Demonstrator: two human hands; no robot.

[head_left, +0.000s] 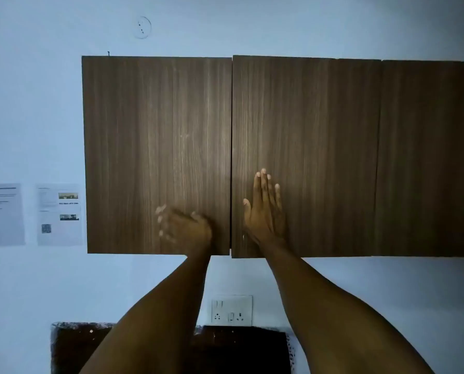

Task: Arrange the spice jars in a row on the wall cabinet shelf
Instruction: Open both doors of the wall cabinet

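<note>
**Both hands on the cabinet doors, no jars in sight**

So I'm facing the wall cabinet (279, 155), dark wood-grain fronts, all closed. My right hand (265, 211) is laid flat on the middle door (306, 130), fingers stretched out and pointing up, palm against the wood just right of the gap between the doors. Nothing in it, it's simply spread open on the panel.

My left hand (185, 225) is low on the left door (155, 130), close to the same gap and near the bottom edge. It's blurred, the fingers look curled over to the left, and I honestly can't tell whether it's gripping the door edge or just resting there. It doesn't seem to be carrying anything.

The spice jars and the shelf aren't visible, since the shut doors hide whatever's inside.

There's a third door (430, 157) further right, running off the edge of the view. Left of the cabinet, two printed sheets (31, 214) are stuck on the pale wall; the nearer one has small photos and what looks like a QR code, but the text is too tiny and soft to read. Below, between my forearms, there's a white socket panel (231, 310) with switches, and under that a dark surface (74, 346) with a speckled edge. A round cover plate (142, 27) sits high on the wall.
</note>
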